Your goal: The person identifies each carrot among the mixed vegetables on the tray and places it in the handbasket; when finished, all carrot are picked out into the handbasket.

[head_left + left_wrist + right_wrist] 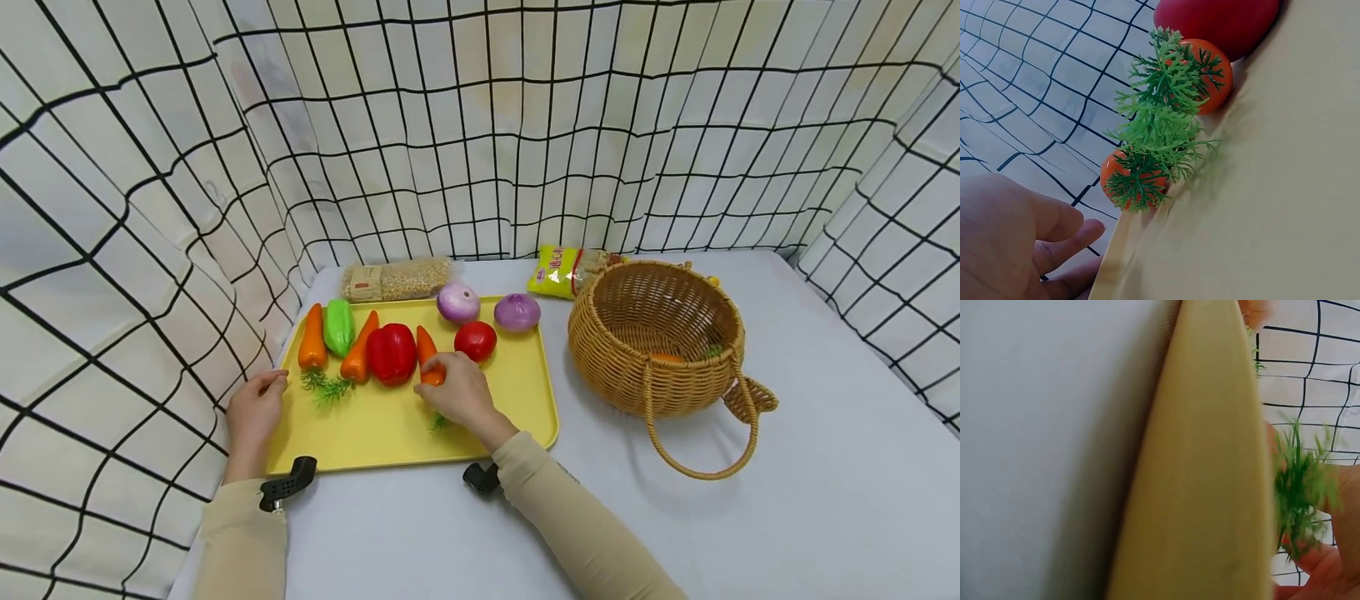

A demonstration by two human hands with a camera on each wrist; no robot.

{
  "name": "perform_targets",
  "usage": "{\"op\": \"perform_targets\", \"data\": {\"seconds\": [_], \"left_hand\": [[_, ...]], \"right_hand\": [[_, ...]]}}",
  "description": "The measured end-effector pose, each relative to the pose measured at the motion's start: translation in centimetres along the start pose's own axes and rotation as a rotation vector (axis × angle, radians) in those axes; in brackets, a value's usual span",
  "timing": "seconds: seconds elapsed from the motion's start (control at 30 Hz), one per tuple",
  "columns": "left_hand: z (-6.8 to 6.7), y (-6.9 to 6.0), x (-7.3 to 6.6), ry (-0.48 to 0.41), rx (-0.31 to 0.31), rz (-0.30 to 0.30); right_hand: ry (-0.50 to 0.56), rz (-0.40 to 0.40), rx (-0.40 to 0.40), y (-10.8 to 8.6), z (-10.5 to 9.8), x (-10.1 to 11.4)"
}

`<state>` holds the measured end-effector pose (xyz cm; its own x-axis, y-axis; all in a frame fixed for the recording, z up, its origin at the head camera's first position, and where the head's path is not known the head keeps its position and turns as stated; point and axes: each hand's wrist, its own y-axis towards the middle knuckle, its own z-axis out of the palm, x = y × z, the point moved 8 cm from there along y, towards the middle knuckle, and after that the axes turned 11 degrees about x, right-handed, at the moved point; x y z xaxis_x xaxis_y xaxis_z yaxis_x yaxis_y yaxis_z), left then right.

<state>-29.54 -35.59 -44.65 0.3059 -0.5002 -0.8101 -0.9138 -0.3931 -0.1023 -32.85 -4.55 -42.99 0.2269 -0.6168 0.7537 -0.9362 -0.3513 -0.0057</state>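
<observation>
Over the yellow tray (360, 433), my right hand (459, 390) pinches an orange carrot (426, 343) between thumb and fingers; its leafy green top (1297, 487) hangs below the hand. At the tray's left rim is my left hand (257, 410), its fingers (1063, 250) fairly straight and touching the rim's outer side. Along the tray's back half lie two more carrots (312, 337) with green tops (1160, 125), a ridged green vegetable (340, 327) and a red bell pepper (392, 354). Right of the held carrot sit a tomato (476, 341) and two purple onions (517, 312).
A round wicker basket (615, 375) stands right of the tray, its handle hanging toward the front, with something orange and green inside. Behind the tray lie a bag of pale grains (401, 279) and a yellow packet (557, 271). Grid-patterned cloth (480, 125) walls the table.
</observation>
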Motion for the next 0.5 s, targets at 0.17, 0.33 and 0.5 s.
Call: {"op": "perform_targets", "data": {"seconds": [0.17, 0.33, 0.5], "left_hand": [[0.1, 0.1, 0.3, -0.003, 0.006, -0.005], [0.1, 0.2, 0.3, -0.006, 0.012, -0.013], [0.1, 0.2, 0.1, -0.001, 0.008, -0.012]], "right_hand": [[-0.056, 0.041, 0.009, 0.0, -0.1, -0.1], [-0.057, 0.043, 0.024, -0.1, -0.7, 0.1], [0.013, 0.050, 0.012, -0.3, -2.1, 0.5]]}}
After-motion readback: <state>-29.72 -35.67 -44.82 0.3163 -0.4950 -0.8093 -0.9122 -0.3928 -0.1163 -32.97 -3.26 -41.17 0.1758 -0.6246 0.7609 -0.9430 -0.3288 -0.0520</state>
